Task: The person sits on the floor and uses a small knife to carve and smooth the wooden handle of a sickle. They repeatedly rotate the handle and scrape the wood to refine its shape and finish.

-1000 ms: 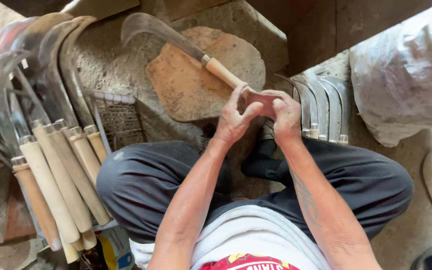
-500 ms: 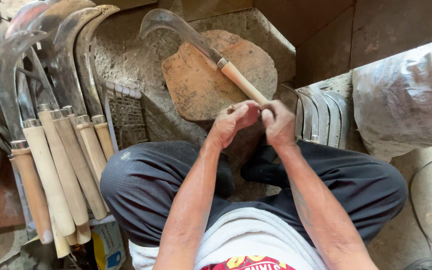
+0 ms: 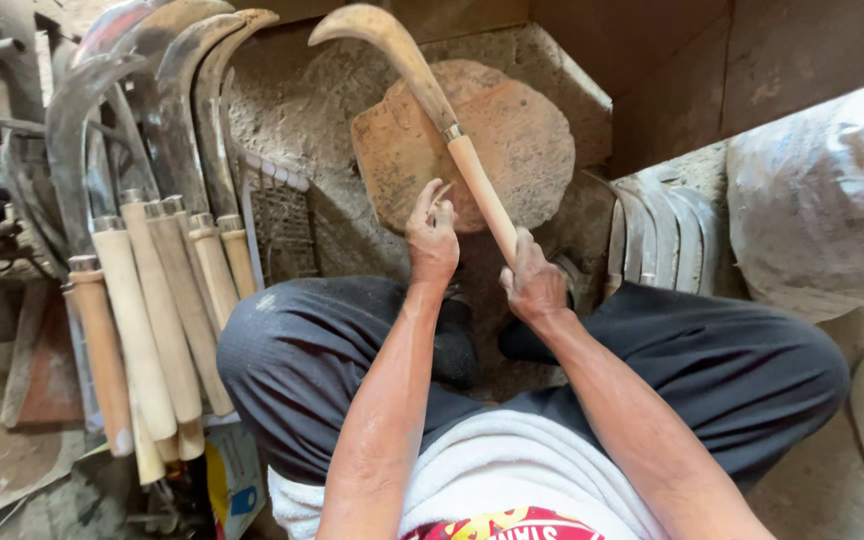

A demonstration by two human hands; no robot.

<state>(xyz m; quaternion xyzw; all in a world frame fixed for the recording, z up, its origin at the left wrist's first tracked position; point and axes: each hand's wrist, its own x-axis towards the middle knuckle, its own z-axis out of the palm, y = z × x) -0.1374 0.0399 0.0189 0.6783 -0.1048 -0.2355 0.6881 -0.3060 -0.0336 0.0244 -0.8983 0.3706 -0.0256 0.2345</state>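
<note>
Where the ground falls away below me, I see rough grey concrete floor [image 3: 312, 110], pitted and dusty, with a bulging translucent plastic sack [image 3: 822, 200] slumped at the right edge. Against the left stands a leaning row of finished sickles [image 3: 152, 290], their dark curved steel blades fanned upward and their pale turned wooden handles lying side by side, touching. A flat, chipped reddish clay slab [image 3: 512, 140] rests on the concrete ahead of my knees, and a stack of bare grey curved blades [image 3: 652, 235] sits just to its right. Over the slab I hold one sickle [image 3: 422, 90], its tan, dull hooked blade pointing up and left, a small metal ferrule joining it to a smooth light wooden handle. My right hand [image 3: 535, 285] is closed round the lower end of that handle, fingers wrapped tight. My left hand [image 3: 432, 235] sits just beside the handle's middle, fingers loosely raised and half open, gripping nothing that I can make out.
</note>
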